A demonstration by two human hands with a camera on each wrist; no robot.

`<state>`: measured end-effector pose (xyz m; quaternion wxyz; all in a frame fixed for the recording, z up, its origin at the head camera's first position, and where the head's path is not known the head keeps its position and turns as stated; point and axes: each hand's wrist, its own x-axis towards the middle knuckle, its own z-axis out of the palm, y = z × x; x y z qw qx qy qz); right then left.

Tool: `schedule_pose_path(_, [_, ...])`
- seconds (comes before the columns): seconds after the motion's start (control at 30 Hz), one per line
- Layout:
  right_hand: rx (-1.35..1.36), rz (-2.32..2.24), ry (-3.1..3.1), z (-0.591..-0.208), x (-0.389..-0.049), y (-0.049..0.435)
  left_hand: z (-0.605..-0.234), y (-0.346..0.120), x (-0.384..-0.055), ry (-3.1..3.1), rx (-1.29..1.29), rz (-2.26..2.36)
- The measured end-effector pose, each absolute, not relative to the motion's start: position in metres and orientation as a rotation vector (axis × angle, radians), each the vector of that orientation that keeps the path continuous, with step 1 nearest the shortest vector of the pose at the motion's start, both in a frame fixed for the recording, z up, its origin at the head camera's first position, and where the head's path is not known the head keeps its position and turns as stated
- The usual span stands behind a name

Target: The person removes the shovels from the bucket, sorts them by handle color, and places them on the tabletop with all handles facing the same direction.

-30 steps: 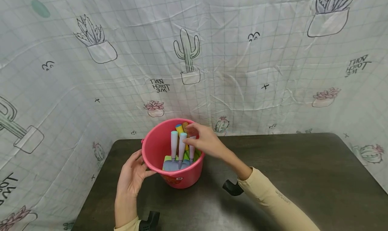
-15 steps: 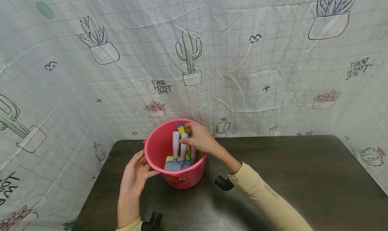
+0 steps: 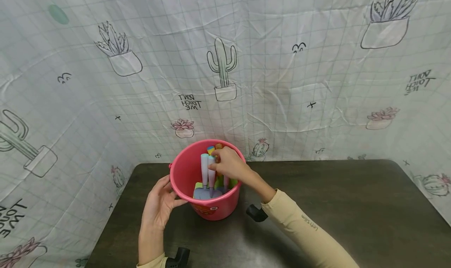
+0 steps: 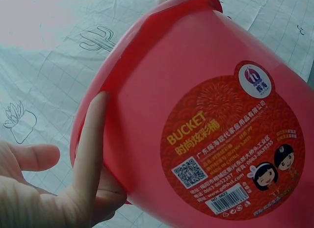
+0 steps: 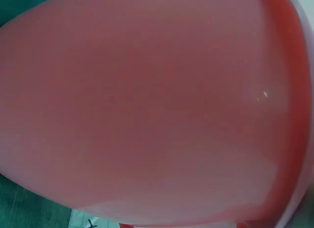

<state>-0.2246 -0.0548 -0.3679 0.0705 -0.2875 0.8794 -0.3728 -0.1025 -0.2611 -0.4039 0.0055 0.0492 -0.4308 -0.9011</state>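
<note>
Pink plastic makes the bucket (image 3: 225, 201), which we see standing on the dark table (image 3: 334, 205), near its far edge and left of the middle. Its mouth is turned up towards us, so we can look inside.

The left hand (image 3: 158, 207) is at the left side of the bucket. Its fingers are spread and loosely bent, and they touch the outside wall under the rim; in the left wrist view one long finger lies along this wall.

The right hand (image 3: 230, 164) reaches over the right side of the rim. Its thumb and fingers are bent at the upper part of a middle pale handle (image 3: 211, 176); we cannot tell whether they grip it or only touch it.

Just to its left stands a left pale handle (image 3: 204, 170), and to the right a third handle (image 3: 226, 184) is partly covered by the hand. Below them, on the near side inside, lies a blue-grey piece (image 3: 202, 193), with a lime-green piece (image 3: 198, 185) beside it. Farther back we notice a yellow handle with blue end (image 3: 210, 150) and an orange handle (image 3: 219, 146).

On the near outer wall there is a red label (image 4: 230, 149), with the word "BUCKET". Behind the table hangs a white cloth (image 3: 275, 84) printed with cacti.
</note>
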Motion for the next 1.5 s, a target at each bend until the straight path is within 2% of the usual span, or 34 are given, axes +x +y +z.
schedule_pose_path(0.27, [-0.819,-1.2,2.614,-0.369,-0.222,-0.055,-0.404,-0.262,-0.101,-1.34,0.126,-2.831])
schedule_pose_path(0.87, [-0.907,-1.139,2.416,-0.371,-0.227,-0.065,-0.405,-0.263,-0.102,-1.364,0.155,-2.825])
schedule_pose_path(1.5, [-0.611,-1.352,1.853,-0.374,-0.238,-0.069,-0.405,-0.264,-0.105,-1.377,0.167,-2.842])
